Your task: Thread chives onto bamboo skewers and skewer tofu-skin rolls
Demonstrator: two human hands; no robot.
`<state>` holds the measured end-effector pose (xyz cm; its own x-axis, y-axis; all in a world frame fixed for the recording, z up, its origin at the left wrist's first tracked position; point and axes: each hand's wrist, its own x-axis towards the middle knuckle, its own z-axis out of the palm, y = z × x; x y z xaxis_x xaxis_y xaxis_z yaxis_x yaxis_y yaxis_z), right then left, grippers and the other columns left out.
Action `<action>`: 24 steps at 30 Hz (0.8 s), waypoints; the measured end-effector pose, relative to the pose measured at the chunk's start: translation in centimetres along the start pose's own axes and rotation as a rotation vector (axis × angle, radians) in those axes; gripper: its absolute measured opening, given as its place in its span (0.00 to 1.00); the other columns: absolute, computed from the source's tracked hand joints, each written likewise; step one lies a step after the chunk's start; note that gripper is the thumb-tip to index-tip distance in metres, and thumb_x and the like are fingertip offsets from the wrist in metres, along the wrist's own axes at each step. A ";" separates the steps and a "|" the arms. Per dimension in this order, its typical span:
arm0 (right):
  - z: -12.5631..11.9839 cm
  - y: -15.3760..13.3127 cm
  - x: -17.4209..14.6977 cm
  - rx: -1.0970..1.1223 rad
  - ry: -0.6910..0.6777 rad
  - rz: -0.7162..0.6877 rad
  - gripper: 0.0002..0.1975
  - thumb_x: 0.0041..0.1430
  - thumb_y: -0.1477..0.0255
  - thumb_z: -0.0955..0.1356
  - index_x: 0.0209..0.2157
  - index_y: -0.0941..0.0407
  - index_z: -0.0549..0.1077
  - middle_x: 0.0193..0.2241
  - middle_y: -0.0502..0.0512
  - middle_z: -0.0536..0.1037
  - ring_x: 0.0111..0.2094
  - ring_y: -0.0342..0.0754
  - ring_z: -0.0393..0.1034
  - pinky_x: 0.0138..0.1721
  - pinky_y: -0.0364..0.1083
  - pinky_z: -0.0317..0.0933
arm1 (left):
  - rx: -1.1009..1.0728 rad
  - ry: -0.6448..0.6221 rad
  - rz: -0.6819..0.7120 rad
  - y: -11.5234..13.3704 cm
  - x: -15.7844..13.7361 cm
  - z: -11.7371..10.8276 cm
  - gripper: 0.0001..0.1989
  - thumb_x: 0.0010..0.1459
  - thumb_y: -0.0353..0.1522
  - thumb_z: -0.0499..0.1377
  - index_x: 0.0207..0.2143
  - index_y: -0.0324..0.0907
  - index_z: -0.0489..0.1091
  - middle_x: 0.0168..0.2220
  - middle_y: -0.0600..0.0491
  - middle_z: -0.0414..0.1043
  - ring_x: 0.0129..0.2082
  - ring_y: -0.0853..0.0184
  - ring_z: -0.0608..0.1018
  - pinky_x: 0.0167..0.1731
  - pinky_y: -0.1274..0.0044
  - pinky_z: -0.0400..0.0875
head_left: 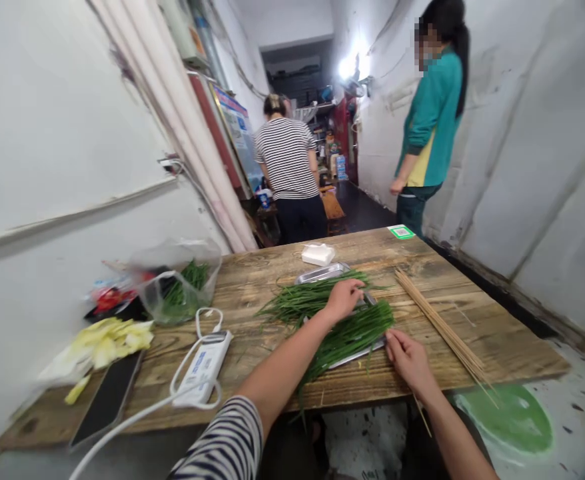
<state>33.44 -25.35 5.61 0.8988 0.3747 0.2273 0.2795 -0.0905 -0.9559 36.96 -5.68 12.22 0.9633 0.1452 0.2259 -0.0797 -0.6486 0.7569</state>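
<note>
Greens (pixel 357 333) lie in two long bundles across metal trays (pixel 322 272) on a wooden table (pixel 255 360), with a person's bare hands at work over them. The left hand (pixel 345 298) reaches over the bundles, fingers curled; whether it grips anything cannot be told. The right hand (pixel 408 358), at the near bundle's right end, pinches a thin stick (pixel 423 417) that slants down past the table edge. A sheaf of sticks (pixel 437 323) lies to the right, a white box (pixel 318 254) beyond the trays. At left are a power strip (pixel 204 370), pale yellow leaves (pixel 112 340) and a plastic bag (pixel 205 259); two people stand beyond.
</note>
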 end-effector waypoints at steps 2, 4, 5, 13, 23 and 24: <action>-0.2 0.1 0.0 -0.022 0.005 0.005 0.23 0.57 0.51 0.62 0.24 0.56 0.69 0.13 0.46 0.61 0.17 0.42 0.56 0.22 0.42 0.54 | 0.054 0.017 0.071 0.1 -0.1 0.1 0.12 0.53 0.29 0.59 0.41 0.37 0.74 0.38 0.49 0.78 0.38 0.66 0.77 0.43 0.76 0.70; -0.5 0.5 0.1 -0.023 0.008 0.005 0.23 0.56 0.49 0.63 0.25 0.56 0.70 0.13 0.46 0.62 0.17 0.43 0.56 0.21 0.42 0.54 | 0.101 0.007 0.140 0.1 -0.1 0.4 0.11 0.56 0.31 0.58 0.40 0.37 0.75 0.42 0.48 0.77 0.44 0.63 0.76 0.47 0.75 0.68; -0.6 0.8 0.2 -0.020 0.011 0.013 0.24 0.55 0.49 0.63 0.25 0.56 0.70 0.13 0.47 0.62 0.16 0.43 0.55 0.20 0.42 0.54 | 0.121 0.015 0.154 0.1 0.0 0.5 0.12 0.57 0.33 0.57 0.40 0.37 0.75 0.44 0.47 0.77 0.46 0.63 0.76 0.49 0.75 0.67; -0.8 1.0 0.4 -0.038 0.031 0.027 0.24 0.52 0.47 0.65 0.27 0.56 0.71 0.13 0.46 0.63 0.15 0.42 0.54 0.17 0.42 0.50 | 0.331 -0.142 0.250 0.6 -0.3 0.3 0.18 0.59 0.26 0.49 0.50 0.34 0.68 0.42 0.43 0.76 0.43 0.62 0.76 0.46 0.74 0.68; 0.2 -1.4 -0.2 0.005 0.005 -0.017 0.23 0.59 0.52 0.61 0.21 0.55 0.64 0.12 0.44 0.59 0.17 0.42 0.53 0.21 0.41 0.51 | -0.203 -0.073 0.014 0.3 -1.2 0.4 0.07 0.56 0.28 0.50 0.37 0.37 0.65 0.32 0.51 0.77 0.18 0.75 0.69 0.24 0.81 0.66; 0.2 -1.4 -0.2 0.009 0.003 -0.015 0.23 0.59 0.52 0.61 0.21 0.55 0.64 0.12 0.44 0.59 0.17 0.42 0.53 0.21 0.41 0.51 | -0.241 -0.070 0.000 0.5 -1.2 0.4 0.07 0.55 0.28 0.51 0.37 0.37 0.65 0.32 0.51 0.77 0.17 0.76 0.68 0.23 0.82 0.65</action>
<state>32.77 -25.12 6.83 0.8956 0.3730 0.2423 0.2900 -0.0765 -0.9540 35.87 -6.44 12.05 0.9780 0.0873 0.1894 -0.1307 -0.4510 0.8829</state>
